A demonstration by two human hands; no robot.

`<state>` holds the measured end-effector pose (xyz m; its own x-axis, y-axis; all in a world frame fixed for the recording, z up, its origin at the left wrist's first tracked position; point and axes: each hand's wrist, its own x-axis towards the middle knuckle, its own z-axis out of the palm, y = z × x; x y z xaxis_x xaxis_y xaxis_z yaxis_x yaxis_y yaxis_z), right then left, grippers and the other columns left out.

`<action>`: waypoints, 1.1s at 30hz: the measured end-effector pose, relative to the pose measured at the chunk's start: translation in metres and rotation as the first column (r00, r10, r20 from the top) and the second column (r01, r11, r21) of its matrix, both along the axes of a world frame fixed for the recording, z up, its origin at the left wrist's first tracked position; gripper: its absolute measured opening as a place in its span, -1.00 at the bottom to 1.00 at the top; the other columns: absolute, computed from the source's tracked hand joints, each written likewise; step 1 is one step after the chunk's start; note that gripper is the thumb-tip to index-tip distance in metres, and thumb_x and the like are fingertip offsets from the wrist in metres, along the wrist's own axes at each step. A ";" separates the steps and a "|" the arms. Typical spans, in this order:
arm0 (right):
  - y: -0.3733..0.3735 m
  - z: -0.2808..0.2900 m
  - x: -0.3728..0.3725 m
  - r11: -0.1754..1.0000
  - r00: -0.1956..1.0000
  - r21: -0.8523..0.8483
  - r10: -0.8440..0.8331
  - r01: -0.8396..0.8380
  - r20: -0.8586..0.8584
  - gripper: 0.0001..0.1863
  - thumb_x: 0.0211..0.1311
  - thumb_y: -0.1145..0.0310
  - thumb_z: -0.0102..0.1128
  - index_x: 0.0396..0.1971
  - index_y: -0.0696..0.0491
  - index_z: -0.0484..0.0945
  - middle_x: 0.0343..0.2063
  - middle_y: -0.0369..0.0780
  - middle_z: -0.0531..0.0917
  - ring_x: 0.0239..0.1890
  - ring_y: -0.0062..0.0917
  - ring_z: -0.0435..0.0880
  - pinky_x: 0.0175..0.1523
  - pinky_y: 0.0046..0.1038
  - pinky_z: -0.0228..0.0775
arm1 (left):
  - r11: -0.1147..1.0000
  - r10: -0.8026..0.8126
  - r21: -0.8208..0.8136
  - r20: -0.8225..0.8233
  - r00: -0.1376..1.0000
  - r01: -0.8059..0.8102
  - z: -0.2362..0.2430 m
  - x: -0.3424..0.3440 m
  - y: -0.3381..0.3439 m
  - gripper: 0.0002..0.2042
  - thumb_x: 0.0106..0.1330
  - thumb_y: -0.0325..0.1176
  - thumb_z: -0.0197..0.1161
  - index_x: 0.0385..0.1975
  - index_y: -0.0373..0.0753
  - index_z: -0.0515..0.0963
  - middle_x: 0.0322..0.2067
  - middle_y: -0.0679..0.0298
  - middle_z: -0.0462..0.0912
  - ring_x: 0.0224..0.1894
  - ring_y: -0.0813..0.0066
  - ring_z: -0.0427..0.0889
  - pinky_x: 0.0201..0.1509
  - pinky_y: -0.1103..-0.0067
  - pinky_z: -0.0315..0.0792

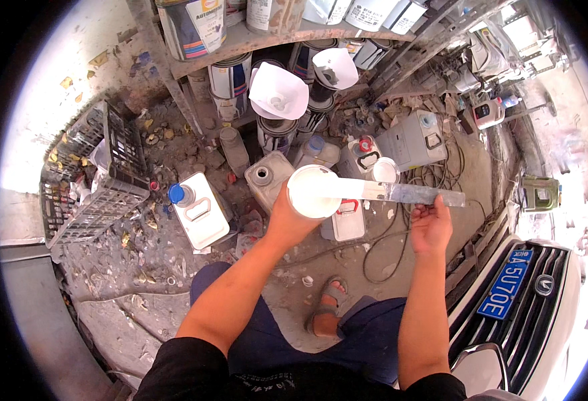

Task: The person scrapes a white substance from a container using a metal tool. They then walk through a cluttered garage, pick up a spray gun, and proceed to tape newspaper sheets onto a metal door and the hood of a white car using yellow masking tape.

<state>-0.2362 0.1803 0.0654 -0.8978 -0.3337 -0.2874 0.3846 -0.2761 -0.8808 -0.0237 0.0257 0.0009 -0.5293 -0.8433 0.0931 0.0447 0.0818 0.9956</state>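
My left hand [288, 226] is wrapped around a round white cup [292, 200] at the middle of the head view. White liquid that looks like paint [315, 189] fills much of its opening. In my right hand [431, 226] is the far end of a long flat stirring stick [411, 194], pinched between thumb and fingers. The stick lies almost level, and its left part is coated white and reaches over the cup's rim. Whether its tip touches the liquid I cannot tell. Just below the stick is a white can with a red handle [348, 222], partly hidden by the cup.
Metal jugs stand around the cup, one with a blue cap [203, 212] at left. Paper-topped paint cans [277, 134] stand beneath a loaded shelf [240, 41]. A black crate [110, 174] sits left, a looped hose [367, 267] on the littered floor, a car front [514, 301] at right.
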 end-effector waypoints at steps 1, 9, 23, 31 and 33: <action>0.000 -0.006 -0.001 1.000 1.000 -0.005 0.013 -0.013 0.022 -0.87 0.29 0.32 0.05 -0.29 0.04 0.39 -0.45 -0.30 0.53 -0.47 -0.52 0.50 -0.40 -0.49 0.32 | 1.000 -0.008 0.004 -0.013 1.000 0.008 -0.001 0.000 0.000 -0.37 -0.13 -0.33 0.51 -0.01 -0.31 0.37 -0.08 0.12 0.53 0.00 0.32 0.52 0.08 0.46 0.38; 0.004 -0.046 -0.006 0.998 0.976 -0.056 0.030 -0.018 0.214 -0.87 0.29 0.30 0.06 -0.35 0.04 0.39 -0.46 -0.27 0.52 -0.45 -0.49 0.51 -0.39 -0.47 0.32 | 0.999 -0.049 -0.004 0.003 0.999 0.049 0.006 0.001 -0.001 -0.37 -0.13 -0.38 0.49 -0.01 -0.32 0.37 -0.08 0.12 0.53 0.00 0.33 0.52 0.09 0.46 0.37; 0.024 -0.031 -0.032 0.999 0.996 0.029 0.019 -0.022 0.086 -0.86 0.29 0.30 0.08 -0.31 0.03 0.37 -0.46 -0.30 0.51 -0.45 -0.52 0.49 -0.39 -0.51 0.32 | 0.998 -0.037 -0.051 -0.009 0.999 0.036 0.006 -0.003 0.003 -0.41 -0.11 -0.38 0.47 -0.02 -0.33 0.39 -0.12 0.11 0.58 -0.05 0.33 0.56 0.06 0.47 0.40; 0.026 0.002 -0.056 0.995 0.999 0.099 -0.014 0.018 -0.046 -0.86 0.29 0.31 0.07 -0.31 0.03 0.37 -0.44 -0.28 0.52 -0.46 -0.51 0.47 -0.38 -0.49 0.33 | 0.998 -0.059 -0.016 -0.011 0.998 0.058 0.004 -0.004 0.005 -0.39 -0.12 -0.38 0.47 -0.01 -0.33 0.37 -0.08 0.11 0.55 -0.01 0.32 0.53 0.09 0.46 0.38; 0.026 0.007 -0.064 0.996 0.998 0.086 -0.009 0.014 -0.062 -0.86 0.29 0.31 0.07 -0.32 0.04 0.37 -0.44 -0.28 0.52 -0.46 -0.50 0.48 -0.38 -0.49 0.33 | 0.999 -0.042 -0.014 -0.006 0.999 0.042 -0.002 -0.003 0.004 -0.37 -0.13 -0.39 0.48 0.00 -0.34 0.35 -0.07 0.10 0.54 0.00 0.31 0.52 0.09 0.45 0.37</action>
<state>-0.2998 0.2067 0.0727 -0.9183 -0.2998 -0.2586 0.3261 -0.2022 -0.9235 -0.0270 0.0299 -0.0013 -0.5635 -0.8190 0.1083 0.0548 0.0937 0.9941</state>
